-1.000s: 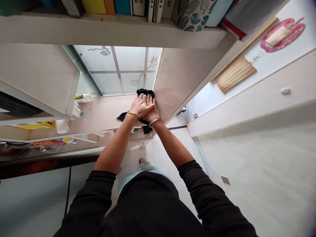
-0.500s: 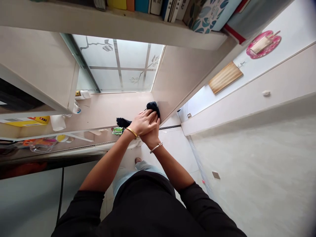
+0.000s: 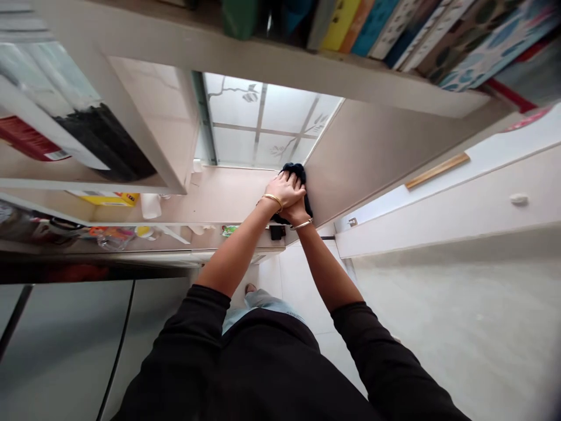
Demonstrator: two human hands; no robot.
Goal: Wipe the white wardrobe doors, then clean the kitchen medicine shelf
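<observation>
A dark, fluffy cloth [image 3: 294, 169] is bunched on the pale shelf, in the corner where it meets the upright side panel. My left hand [image 3: 284, 189], with a gold bangle at the wrist, lies over my right hand with its fingers stretched forward, their tips at the cloth. Beneath it, my right hand [image 3: 298, 211], wearing a silver-coloured bangle, presses on the cloth. Most of the right hand's fingers are hidden. Cloth shows on both sides of the hands.
Overhead, a shelf holds several books [image 3: 363, 29]. A frosted window [image 3: 280, 120] closes the back. Left are a yellow box [image 3: 118, 199] and a white container [image 3: 151, 206]. A small black object [image 3: 277, 232] sits below the hands. The side panel [image 3: 372, 152] bounds the right.
My hands and the cloth have moved farther in along the shelf, toward the back corner. The cloth is bunched closer under them. My view has shifted forward and left, showing more books overhead.
</observation>
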